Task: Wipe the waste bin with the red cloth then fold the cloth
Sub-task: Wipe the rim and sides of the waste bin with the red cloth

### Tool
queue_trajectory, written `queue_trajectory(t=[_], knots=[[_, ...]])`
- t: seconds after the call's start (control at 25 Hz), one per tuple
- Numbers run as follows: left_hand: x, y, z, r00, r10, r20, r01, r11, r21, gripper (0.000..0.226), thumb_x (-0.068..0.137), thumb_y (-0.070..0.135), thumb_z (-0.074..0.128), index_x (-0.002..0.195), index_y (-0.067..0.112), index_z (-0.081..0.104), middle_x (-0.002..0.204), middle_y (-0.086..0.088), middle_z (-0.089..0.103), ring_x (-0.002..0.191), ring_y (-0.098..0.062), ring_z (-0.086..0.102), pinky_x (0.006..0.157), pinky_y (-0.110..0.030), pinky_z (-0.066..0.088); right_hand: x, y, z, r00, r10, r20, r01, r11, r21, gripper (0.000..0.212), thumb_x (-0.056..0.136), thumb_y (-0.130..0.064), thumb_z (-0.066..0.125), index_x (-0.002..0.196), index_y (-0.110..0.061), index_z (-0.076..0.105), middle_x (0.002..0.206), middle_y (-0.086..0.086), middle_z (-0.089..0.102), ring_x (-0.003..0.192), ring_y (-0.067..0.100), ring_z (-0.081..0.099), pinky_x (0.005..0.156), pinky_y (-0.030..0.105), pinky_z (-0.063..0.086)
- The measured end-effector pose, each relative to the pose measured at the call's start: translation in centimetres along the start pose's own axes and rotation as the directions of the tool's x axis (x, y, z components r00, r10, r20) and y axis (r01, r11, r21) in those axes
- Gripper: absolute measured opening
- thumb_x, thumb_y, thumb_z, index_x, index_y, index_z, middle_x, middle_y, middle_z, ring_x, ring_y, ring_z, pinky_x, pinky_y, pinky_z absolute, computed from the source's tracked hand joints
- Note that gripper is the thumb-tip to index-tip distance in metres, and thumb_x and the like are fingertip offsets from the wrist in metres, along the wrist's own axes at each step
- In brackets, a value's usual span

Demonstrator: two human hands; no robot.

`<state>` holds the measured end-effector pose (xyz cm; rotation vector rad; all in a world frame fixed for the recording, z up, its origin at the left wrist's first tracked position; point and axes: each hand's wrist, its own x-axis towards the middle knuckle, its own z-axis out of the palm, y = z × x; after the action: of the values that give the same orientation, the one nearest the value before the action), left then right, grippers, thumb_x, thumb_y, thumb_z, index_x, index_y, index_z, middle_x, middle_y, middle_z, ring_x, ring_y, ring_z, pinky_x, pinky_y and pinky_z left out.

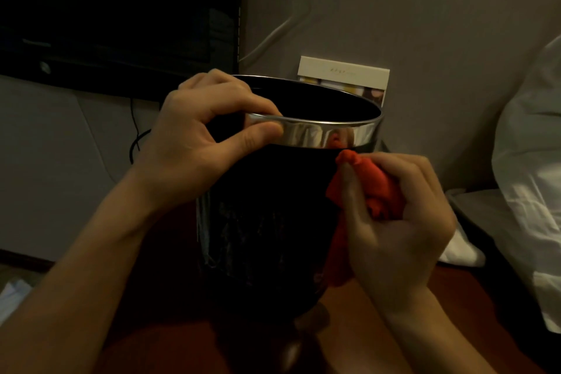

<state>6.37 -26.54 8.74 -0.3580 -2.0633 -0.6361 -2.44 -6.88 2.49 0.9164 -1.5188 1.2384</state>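
Dim room, pretty moody lighting: a dark TV screen [121, 9] on the wall up left, a white cable [291, 21] trailing down beside it, a small card [343, 73] propped behind, and white bedding [534, 161] off to the right. On the reddish-brown table [455, 313] stands the black waste bin [273, 222] with its shiny chrome rim band [321, 133].

The person's left hand [209, 130] pinches that rim, thumb outside on the chrome and fingers curled over the top edge, keeping the bin steady. The right hand [397, 222] grips the red cloth [373, 188], bunched into a wad and pressed against the bin's side just under the chrome band, with a tail of cloth hanging down toward the table.

So it looks like mid-wipe, folding not yet started. Where it could go sideways: the bin seems tall and narrow at the base, so a hard push from the cloth side could tip or skid it if the rim pinch slips. That dangling tail could also snag under the bin. And a wadded cloth probably misses patches.
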Motion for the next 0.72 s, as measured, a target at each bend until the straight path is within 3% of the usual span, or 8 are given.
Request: queue_trajectory(t=[0.12,0.2,0.32,0.4,0.52,0.6,0.72], knots=[[0.1,-0.2,0.2,1.0,0.022,-0.005,-0.022,1.0,0.007,0.015,0.087,0.036,0.059,0.102,0.036,0.059,0.099,0.024,0.056,0.102,-0.011,0.056,0.094,-0.051,0.043,-0.3,0.4,0.0,1.0,-0.014,0.015,0.014,1.0,-0.022,0.017,0.092,-0.017,0.071,0.095,0.0,0.07,0.094,0.004,0.063,0.085,0.008,0.057,0.082,0.008,0.039],[0.1,-0.5,0.0,0.999,-0.02,-0.033,0.019,0.999,-0.034,0.015,0.086,0.034,0.06,0.102,0.034,0.062,0.1,0.01,0.06,0.103,-0.018,0.057,0.092,-0.051,0.044,-1.7,0.1,0.6,0.995,-0.044,0.094,0.046,0.999,-0.018,0.018,0.09,-0.017,0.073,0.095,0.001,0.072,0.095,0.002,0.062,0.088,0.002,0.054,0.084,0.005,0.039],[0.0,-1.0,-1.0,0.995,-0.087,-0.047,0.079,0.987,-0.137,0.015,0.084,0.032,0.062,0.099,0.031,0.065,0.101,-0.004,0.061,0.103,-0.022,0.058,0.091,-0.048,0.047,-4.0,-0.8,1.7,0.964,-0.126,0.233,0.128,0.992,0.008,0.02,0.092,-0.021,0.072,0.101,-0.004,0.076,0.098,0.004,0.069,0.088,0.006,0.062,0.079,0.014,0.05],[-0.1,-1.0,-1.2,0.994,-0.106,-0.024,0.101,0.98,-0.17,0.015,0.083,0.032,0.062,0.098,0.03,0.065,0.101,-0.006,0.06,0.102,-0.022,0.058,0.09,-0.047,0.048,-3.2,-0.8,1.3,0.961,-0.151,0.234,0.16,0.987,-0.019,0.017,0.091,-0.02,0.074,0.099,-0.006,0.077,0.097,0.002,0.069,0.086,0.007,0.063,0.078,0.015,0.051],[0.0,-0.9,-1.0,0.996,-0.092,0.002,0.091,0.984,-0.154,0.016,0.085,0.029,0.063,0.1,0.027,0.067,0.101,-0.004,0.06,0.102,-0.024,0.057,0.091,-0.049,0.047,-1.3,-0.6,0.2,0.986,-0.102,0.133,0.116,0.988,-0.1,0.017,0.088,-0.018,0.076,0.094,-0.003,0.076,0.095,-0.004,0.061,0.085,0.003,0.056,0.082,0.007,0.042],[0.0,-1.0,-1.0,0.996,-0.093,-0.007,0.09,0.984,-0.151,0.015,0.085,0.028,0.064,0.1,0.026,0.067,0.1,-0.004,0.061,0.102,-0.025,0.057,0.091,-0.05,0.046,-2.4,-1.0,0.8,0.973,-0.115,0.198,0.138,0.985,-0.108,0.016,0.087,-0.018,0.077,0.095,-0.004,0.076,0.097,-0.005,0.062,0.085,0.004,0.058,0.083,0.007,0.043],[-0.1,-1.1,-1.3,0.994,-0.107,-0.005,0.104,0.978,-0.182,0.015,0.085,0.028,0.064,0.099,0.026,0.067,0.1,-0.005,0.061,0.101,-0.025,0.058,0.09,-0.051,0.046,-4.9,-1.7,1.9,0.935,-0.191,0.3,0.233,0.966,-0.114,0.015,0.086,-0.019,0.078,0.094,-0.006,0.078,0.096,0.004,0.071,0.082,0.013,0.067,0.075,0.019,0.052]])
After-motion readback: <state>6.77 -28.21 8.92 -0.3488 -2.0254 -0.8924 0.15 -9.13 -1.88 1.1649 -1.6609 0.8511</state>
